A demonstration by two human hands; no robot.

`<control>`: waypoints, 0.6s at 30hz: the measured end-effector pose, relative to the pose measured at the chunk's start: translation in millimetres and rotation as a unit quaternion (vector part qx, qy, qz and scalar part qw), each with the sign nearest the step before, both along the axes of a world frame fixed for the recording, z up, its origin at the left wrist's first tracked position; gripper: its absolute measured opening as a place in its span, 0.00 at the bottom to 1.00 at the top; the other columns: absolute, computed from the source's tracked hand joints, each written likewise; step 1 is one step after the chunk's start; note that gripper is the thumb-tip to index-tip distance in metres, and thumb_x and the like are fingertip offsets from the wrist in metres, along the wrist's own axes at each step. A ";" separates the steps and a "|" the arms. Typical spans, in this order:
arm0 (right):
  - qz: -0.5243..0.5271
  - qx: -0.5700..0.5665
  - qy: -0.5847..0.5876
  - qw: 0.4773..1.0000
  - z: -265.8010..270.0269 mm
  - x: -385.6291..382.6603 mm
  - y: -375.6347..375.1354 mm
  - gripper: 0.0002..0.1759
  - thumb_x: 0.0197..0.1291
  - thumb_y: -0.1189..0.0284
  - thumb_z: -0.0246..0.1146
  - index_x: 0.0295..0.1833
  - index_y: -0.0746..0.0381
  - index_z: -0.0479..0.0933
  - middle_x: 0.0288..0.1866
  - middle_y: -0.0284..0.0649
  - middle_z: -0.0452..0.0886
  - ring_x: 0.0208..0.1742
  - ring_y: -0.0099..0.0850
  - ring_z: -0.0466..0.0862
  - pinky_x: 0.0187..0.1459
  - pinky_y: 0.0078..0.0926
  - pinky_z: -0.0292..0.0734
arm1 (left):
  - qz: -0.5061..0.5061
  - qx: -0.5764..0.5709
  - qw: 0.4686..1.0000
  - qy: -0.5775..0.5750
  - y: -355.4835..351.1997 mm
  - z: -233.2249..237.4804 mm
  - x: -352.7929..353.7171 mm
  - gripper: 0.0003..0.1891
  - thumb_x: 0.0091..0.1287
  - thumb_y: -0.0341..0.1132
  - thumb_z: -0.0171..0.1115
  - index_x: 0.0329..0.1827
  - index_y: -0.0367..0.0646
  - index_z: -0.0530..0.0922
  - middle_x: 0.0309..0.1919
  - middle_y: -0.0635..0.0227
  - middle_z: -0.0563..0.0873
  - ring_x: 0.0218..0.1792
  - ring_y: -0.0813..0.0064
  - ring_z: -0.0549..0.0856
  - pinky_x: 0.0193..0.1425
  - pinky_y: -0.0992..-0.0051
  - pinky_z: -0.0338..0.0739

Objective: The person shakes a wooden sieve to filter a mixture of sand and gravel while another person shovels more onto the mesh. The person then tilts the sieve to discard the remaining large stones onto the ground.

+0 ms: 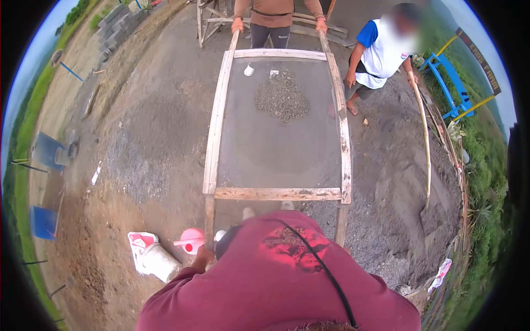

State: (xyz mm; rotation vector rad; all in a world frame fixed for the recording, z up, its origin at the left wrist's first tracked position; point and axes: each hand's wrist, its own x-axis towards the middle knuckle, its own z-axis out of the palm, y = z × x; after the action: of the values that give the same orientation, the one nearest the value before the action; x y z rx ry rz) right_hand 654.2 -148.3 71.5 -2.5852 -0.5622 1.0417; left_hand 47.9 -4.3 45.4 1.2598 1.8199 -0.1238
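A large wooden-framed sieve (pixel 277 193) stretches out in front of me, with a mound of gravel (pixel 282 98) on its mesh toward the far end. My left hand (pixel 203 259) is closed around the near left handle (pixel 210 218) of the frame. The near right handle (pixel 342 225) runs down behind my maroon shirt (pixel 287 276), which hides my right hand. At the far side, a co-worker's two hands (pixel 237 25) grip the opposite handles. A small white scrap (pixel 249 70) lies on the mesh near the gravel.
A pink watering can (pixel 191 241), a whitish bucket (pixel 159 261) and a red-white sack (pixel 139 240) sit at my left. Another person (pixel 386 52) stands right of the sieve, holding a long pole (pixel 424 127) over a sand heap (pixel 411 204). Blue containers (pixel 44 222) stand farther left.
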 end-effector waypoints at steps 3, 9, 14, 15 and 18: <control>0.092 0.025 0.051 0.994 -73.3 34.8 18.4 0.19 0.44 0.72 0.71 0.39 0.76 0.82 0.33 0.53 0.87 0.34 0.44 0.89 0.34 0.41 0.81 | -0.234 -0.023 0.969 0.069 24.5 -80.4 -39.2 0.21 0.58 0.43 0.74 0.44 0.32 0.86 0.36 0.53 0.91 0.37 0.62 0.92 0.41 0.64 0.84; 0.036 0.040 0.077 0.996 -48.9 61.7 248.6 0.12 0.40 0.74 0.69 0.31 0.72 0.83 0.26 0.48 0.84 0.25 0.42 0.85 0.28 0.44 0.80 | 0.090 -0.021 0.995 -0.030 254.0 13.5 12.7 0.09 0.52 0.30 0.69 0.18 0.35 0.82 0.16 0.60 0.83 0.17 0.66 0.83 0.23 0.63 0.77; -0.022 0.142 0.213 0.967 50.5 51.9 316.7 0.09 0.41 0.76 0.68 0.30 0.71 0.81 0.25 0.47 0.82 0.23 0.39 0.84 0.25 0.38 0.79 | 0.079 0.053 0.995 -0.025 325.3 35.5 11.8 0.14 0.55 0.35 0.64 0.31 0.28 0.85 0.22 0.50 0.87 0.26 0.60 0.89 0.32 0.60 0.83; -0.014 0.133 0.198 0.971 54.1 48.5 313.5 0.09 0.42 0.76 0.68 0.30 0.71 0.81 0.24 0.46 0.82 0.22 0.38 0.84 0.25 0.38 0.79 | 0.074 0.079 0.994 -0.016 319.0 23.8 8.9 0.15 0.55 0.36 0.64 0.32 0.27 0.85 0.24 0.48 0.87 0.28 0.57 0.90 0.34 0.59 0.84; -0.006 0.108 0.152 0.982 28.7 28.8 258.2 0.08 0.43 0.77 0.67 0.29 0.71 0.80 0.23 0.45 0.81 0.21 0.38 0.83 0.23 0.37 0.78 | 0.033 0.098 0.994 0.033 260.1 -7.1 -6.1 0.19 0.54 0.39 0.65 0.38 0.27 0.84 0.29 0.42 0.88 0.37 0.50 0.91 0.43 0.57 0.84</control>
State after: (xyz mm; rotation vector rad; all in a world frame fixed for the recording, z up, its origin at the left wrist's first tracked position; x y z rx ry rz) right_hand 683.0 109.8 100.2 -2.1858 -0.5464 1.2650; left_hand 41.8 255.8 38.3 1.3422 1.9658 0.0518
